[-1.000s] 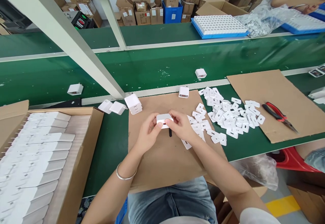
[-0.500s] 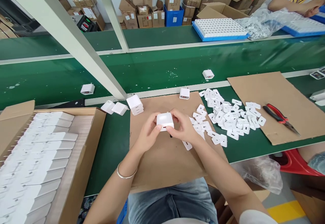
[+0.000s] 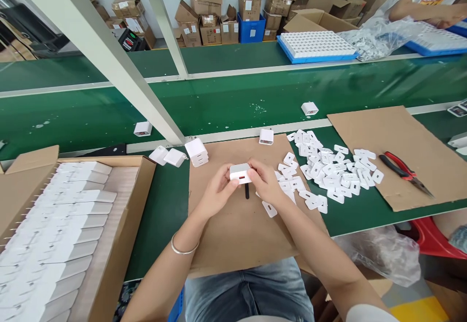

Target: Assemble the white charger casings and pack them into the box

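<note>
Between my two hands is a white charger (image 3: 240, 172), held above a cardboard sheet (image 3: 248, 239), with a dark port slot in the face turned toward me. My left hand (image 3: 220, 186) grips its left side, thumb at the lower front edge. On its right side, the fingers and thumb of my right hand (image 3: 265, 181) close round it. A short black strip (image 3: 247, 191) shows just below the charger; I cannot tell if it touches it. Loose white face plates (image 3: 330, 166), with slots cut in them, lie heaped right of my right hand.
An open carton (image 3: 120, 224) of white chargers stands at the left. Stacked chargers (image 3: 196, 152) and a single charger (image 3: 266, 136) sit behind my hands. Red-handled pliers (image 3: 404, 172) lie on the right cardboard. On the green conveyor, chargers (image 3: 310, 109) rest; a co-worker's arm (image 3: 419, 13) is beyond.
The charger has tilted in my hands, so its slotted front face now shows more. The black strip beneath it has come into fuller view. Chargers on the conveyor have shifted right.
</note>
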Available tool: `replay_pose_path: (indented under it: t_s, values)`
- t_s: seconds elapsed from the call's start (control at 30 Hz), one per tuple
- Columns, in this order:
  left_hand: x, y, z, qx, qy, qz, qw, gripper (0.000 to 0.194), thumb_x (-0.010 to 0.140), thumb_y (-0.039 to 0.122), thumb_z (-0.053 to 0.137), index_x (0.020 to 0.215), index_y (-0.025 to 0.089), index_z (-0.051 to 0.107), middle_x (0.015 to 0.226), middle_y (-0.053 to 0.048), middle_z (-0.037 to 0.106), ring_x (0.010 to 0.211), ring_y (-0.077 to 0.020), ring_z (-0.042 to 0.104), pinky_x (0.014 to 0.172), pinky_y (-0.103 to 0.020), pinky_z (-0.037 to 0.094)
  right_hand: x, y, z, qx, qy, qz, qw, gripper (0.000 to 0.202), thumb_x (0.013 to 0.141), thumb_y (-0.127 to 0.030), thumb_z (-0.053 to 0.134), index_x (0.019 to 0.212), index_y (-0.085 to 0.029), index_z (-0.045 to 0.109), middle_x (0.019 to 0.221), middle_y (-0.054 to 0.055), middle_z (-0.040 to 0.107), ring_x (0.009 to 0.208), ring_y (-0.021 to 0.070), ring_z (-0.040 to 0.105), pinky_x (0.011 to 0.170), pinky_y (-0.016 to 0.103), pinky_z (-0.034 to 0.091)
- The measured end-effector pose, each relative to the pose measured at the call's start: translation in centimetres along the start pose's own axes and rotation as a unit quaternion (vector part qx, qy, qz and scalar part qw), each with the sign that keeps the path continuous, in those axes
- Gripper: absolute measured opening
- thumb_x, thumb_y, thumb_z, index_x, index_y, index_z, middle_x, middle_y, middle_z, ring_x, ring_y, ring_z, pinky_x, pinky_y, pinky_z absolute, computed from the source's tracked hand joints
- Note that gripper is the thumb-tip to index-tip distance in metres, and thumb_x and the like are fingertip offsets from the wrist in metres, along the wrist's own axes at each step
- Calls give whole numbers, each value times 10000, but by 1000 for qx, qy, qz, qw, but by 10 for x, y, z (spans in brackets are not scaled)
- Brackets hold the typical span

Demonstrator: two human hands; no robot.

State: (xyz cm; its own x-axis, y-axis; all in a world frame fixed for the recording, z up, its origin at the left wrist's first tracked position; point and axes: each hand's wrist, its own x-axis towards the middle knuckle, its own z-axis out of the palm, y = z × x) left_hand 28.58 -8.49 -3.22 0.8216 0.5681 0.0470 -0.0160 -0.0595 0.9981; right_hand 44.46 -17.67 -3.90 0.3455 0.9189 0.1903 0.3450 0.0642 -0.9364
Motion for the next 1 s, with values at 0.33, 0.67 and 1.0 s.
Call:
replay_pose_path:
  t_s: [0.33, 0.67, 1.0]
  values:
    - [1, 12, -6, 90, -9, -11, 996, 377, 988, 556, 471, 1074, 201, 567, 955, -51, 596, 843, -184, 554, 757, -312, 474, 0, -9, -2, -71, -8, -18, 997, 390, 739, -432, 735, 751, -230, 401, 675, -56, 435, 620, 122, 388, 571, 254, 309]
    - [9, 1, -71, 458, 380, 133, 792, 583, 888, 641, 573, 1262, 195, 608, 1223, -150, 482, 1202, -340, 445, 1069, -512, 357, 18, 33, -39, -364, 145, 44, 919, 421, 888, -432, 575, 1186, -136, 582, 1162, 187, 620, 1110, 368, 520, 966, 517, 413]
    - [24, -19, -95, 439, 342, 45, 830, 579, 966, 515, 505, 1452, 207, 447, 1348, -166, 511, 1281, -344, 436, 1124, -528, 324, 15, 71, -96, -437, 149, 263, 847, 481, 869, -385, 595, 1317, -210, 608, 1470, 133, 488, 1350, 344, 402, 1083, 520, 342]
